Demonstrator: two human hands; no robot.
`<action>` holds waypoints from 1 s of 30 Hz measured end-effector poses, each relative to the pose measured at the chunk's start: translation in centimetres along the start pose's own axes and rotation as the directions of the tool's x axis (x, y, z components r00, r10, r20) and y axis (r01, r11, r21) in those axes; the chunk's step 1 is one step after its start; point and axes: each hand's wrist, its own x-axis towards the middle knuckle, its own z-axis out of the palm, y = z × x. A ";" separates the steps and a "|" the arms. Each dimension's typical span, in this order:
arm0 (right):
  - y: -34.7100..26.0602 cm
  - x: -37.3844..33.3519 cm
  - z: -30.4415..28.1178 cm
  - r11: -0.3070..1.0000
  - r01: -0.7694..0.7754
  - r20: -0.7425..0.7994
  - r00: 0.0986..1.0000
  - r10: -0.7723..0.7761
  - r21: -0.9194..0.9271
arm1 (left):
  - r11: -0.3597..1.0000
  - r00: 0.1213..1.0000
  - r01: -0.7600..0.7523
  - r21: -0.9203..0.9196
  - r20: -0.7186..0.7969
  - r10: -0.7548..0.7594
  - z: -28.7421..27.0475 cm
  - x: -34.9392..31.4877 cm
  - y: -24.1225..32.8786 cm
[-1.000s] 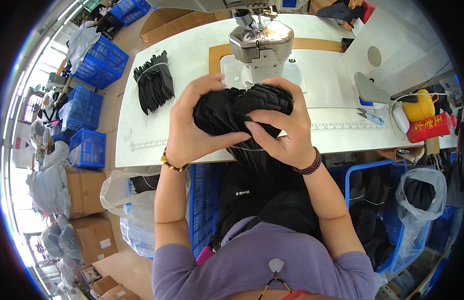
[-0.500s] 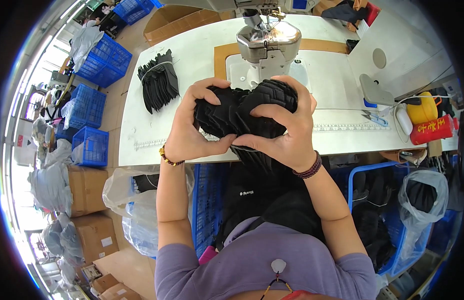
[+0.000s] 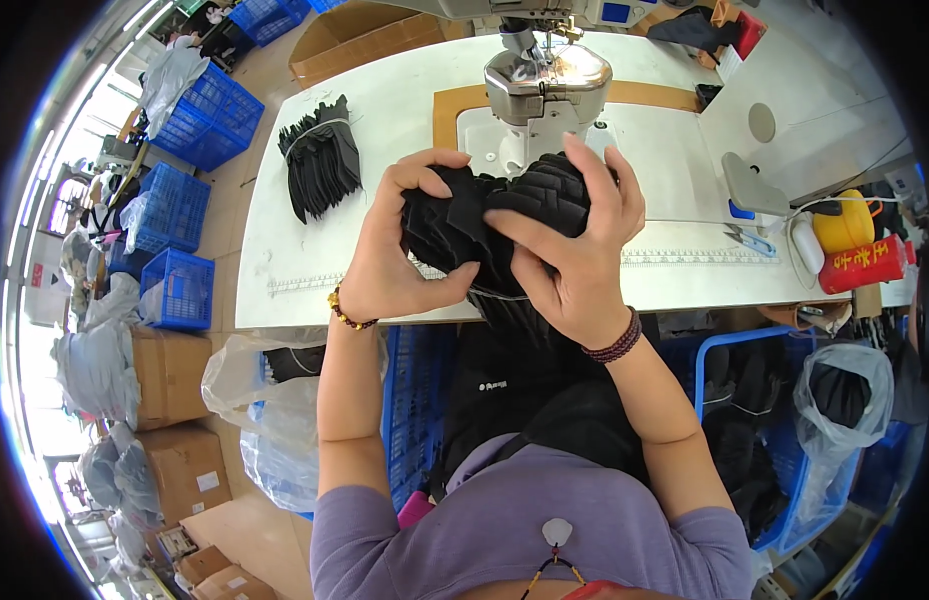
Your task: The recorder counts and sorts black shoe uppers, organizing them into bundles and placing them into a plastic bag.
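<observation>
A bundle of black fabric pieces (image 3: 450, 222), layered in a thick stack, is held above the table's front edge in front of the sewing machine (image 3: 547, 88). A thin pale tie (image 3: 500, 295) crosses its lower part. My left hand (image 3: 390, 262) is curled around the bundle's left side, fingers over the top and thumb below. On the right side, my right hand (image 3: 585, 262) has its thumb and a finger against the layers, while other fingers stick up off them. A second tied bundle of black pieces (image 3: 322, 160) lies on the table to the left.
The white table (image 3: 385, 125) has a ruler strip (image 3: 685, 256) along its front. Blue-handled snips (image 3: 753, 240), a red can (image 3: 865, 265) and a yellow container (image 3: 847, 225) are at the right. Blue crates (image 3: 705, 370) with black pieces stand below the front edge.
My right hand has loosened: its upper fingers lift off the bundle and its thumb has shifted. The left hand keeps its hold. The view has shifted slightly.
</observation>
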 end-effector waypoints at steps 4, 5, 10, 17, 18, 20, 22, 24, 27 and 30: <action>-0.1 -0.1 -0.1 1.000 -0.003 0.017 1.000 0.003 0.022 | 0.999 1.000 0.009 -0.031 -0.023 -0.010 0.2 -0.1 0.1; -0.1 -0.1 -0.1 0.999 -0.018 0.026 1.000 0.017 0.035 | 0.999 0.999 0.018 -0.032 -0.030 -0.019 0.3 -0.2 0.1; 0.2 -0.1 0.1 0.999 -0.005 0.035 0.999 0.004 0.038 | 0.999 0.999 0.013 0.046 -0.036 -0.012 0.3 -0.2 -0.1; 0.1 -0.1 -0.1 0.996 0.001 0.004 1.000 -0.002 0.094 | 1.000 0.997 -0.026 -0.018 -0.068 0.024 0.6 -0.3 -0.9; 0.0 0.0 -0.1 0.995 -0.007 -0.001 1.000 0.007 0.102 | 1.000 0.997 -0.027 -0.016 -0.068 0.026 0.6 -0.3 -0.9; -0.1 0.0 -0.4 0.996 -0.013 0.021 1.000 0.012 0.085 | 1.000 0.998 -0.017 0.006 -0.062 0.017 0.5 -0.3 -0.9; -0.1 0.0 -0.6 0.998 -0.027 0.053 0.998 0.024 0.054 | 1.000 0.998 -0.014 0.006 -0.057 0.014 0.6 -0.3 -0.8; 0.1 0.0 -0.7 0.999 -0.013 0.052 0.999 0.010 0.044 | 1.000 0.999 -0.005 0.004 -0.054 0.005 0.6 -0.3 -0.8; 0.4 0.0 -0.5 0.994 -0.004 0.018 1.000 0.002 0.105 | 1.000 0.999 0.003 -0.011 -0.045 -0.003 0.6 -0.3 -0.6; 0.4 -0.1 -0.3 0.992 -0.048 -0.012 0.999 0.050 0.117 | 0.999 0.999 0.019 -0.046 -0.037 -0.021 0.6 -0.4 -0.4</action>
